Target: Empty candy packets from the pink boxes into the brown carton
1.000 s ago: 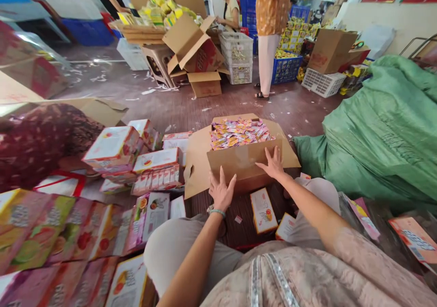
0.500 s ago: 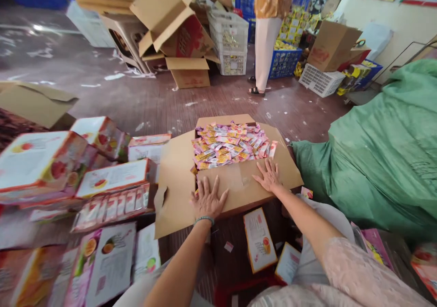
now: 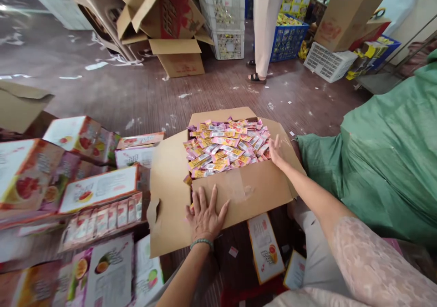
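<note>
A cardboard carton (image 3: pixel 170 202) stands in front of me with its flaps folded outward. Pink, yellow and purple sachets (image 3: pixel 225 143) fill it in a loose heap up to the rim. My left hand (image 3: pixel 207 216), with a beaded bracelet at the wrist, lies with fingers spread on the left part of the near flap. At the right edge of the heap is my right hand (image 3: pixel 276 152), its fingers stretched out and touching the sachets there. Neither hand grips anything.
Printed fruit boxes (image 3: pixel 99 188) are stacked at my left. A green sack (image 3: pixel 385 161) bulges on the right. Small boxes (image 3: pixel 265 248) lie under the near flap. Farther off are an open carton (image 3: pixel 177 57), white crates (image 3: pixel 227 43), a blue crate (image 3: pixel 288 41) and a standing person (image 3: pixel 264 29).
My right hand has moved from the near flap forward to the right edge of the sachets. My left hand stays on the flap. The view has tilted down.
</note>
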`<state>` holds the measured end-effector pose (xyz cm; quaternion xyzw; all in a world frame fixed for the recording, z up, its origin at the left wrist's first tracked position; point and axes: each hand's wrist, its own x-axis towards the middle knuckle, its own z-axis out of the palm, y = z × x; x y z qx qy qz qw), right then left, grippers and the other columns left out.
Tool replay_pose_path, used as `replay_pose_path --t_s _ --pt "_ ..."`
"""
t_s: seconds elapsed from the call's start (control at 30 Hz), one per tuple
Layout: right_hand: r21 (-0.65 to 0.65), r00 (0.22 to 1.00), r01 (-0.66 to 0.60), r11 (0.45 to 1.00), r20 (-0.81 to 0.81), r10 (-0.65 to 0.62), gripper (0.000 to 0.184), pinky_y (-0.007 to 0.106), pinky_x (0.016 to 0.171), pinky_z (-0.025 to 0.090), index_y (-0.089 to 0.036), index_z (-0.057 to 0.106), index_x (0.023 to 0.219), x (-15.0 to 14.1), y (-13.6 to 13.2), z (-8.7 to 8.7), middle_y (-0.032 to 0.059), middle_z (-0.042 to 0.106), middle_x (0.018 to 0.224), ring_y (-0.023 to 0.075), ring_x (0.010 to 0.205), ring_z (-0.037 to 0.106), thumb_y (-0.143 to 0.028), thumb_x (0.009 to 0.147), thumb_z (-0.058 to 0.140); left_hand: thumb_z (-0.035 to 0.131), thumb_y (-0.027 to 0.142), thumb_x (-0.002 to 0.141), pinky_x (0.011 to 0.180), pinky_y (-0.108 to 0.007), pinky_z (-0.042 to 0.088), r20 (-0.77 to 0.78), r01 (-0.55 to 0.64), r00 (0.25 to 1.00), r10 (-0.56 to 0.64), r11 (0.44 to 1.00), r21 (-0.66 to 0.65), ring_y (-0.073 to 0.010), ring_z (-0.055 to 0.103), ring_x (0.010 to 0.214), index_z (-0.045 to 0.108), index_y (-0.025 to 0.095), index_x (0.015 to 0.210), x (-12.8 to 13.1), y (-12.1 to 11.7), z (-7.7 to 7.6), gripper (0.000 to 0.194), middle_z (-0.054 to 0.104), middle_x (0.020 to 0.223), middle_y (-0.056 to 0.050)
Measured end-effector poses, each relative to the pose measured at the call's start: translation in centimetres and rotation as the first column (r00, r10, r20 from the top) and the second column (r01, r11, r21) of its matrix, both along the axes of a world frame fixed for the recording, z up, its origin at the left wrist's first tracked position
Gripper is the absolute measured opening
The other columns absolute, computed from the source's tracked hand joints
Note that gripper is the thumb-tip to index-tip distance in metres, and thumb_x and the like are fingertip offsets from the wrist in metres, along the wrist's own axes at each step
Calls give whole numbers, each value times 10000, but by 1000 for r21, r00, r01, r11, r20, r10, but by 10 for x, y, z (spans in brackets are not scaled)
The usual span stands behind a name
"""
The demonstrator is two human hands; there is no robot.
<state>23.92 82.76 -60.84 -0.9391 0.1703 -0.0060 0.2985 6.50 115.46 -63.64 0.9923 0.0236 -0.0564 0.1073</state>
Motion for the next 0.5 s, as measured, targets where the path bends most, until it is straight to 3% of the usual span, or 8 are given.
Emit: replay_pose_path --t_s 0.13,0.23,0.37,0.5 --pt "102 995 -22 995 -99 32 955 623 1308 166 -202 77 1751 43 27 10 182 188 1794 404 1638 212 -807 1022 201 567 558 1005 1304 -673 123 6 -2 1000 2 1000 -6 -399 134 1670 423 255 1668 -2 4 -3 744 242 1797 -169" --pt "-37 984 -149 988 -110 144 970 590 1327 93 -163 111 1746 59 46 4 183 134 1806 379 1657 154 -806 1031 240 576 553 998 1305 -671 128 -2 -6 1000 6 1000 -2 -405 130 1670 431 243 1665 -3 5 -6 749 244 1794 -177" --pt "-265 943 -330 906 -134 305 910 569 1328 14 -120 136 1738 66 59 -17 214 109 1803 360 1675 90 -738 1073 194 580 554 993 1300 -683 137 12 3 1000 -4 999 40 -415 139 1668 426 229 1666 -5 5 -4 764 241 1793 -186" --pt "-305 903 -401 864 -287 319 889 568 1330 -4 -152 107 1744 71 59 -15 228 139 1796 363 1684 64 -731 1071 152 519 563 1023 1293 -681 178 35 22 999 -24 998 63 -411 219 1651 427 244 1662 -7 5 -3 721 299 1773 -184"
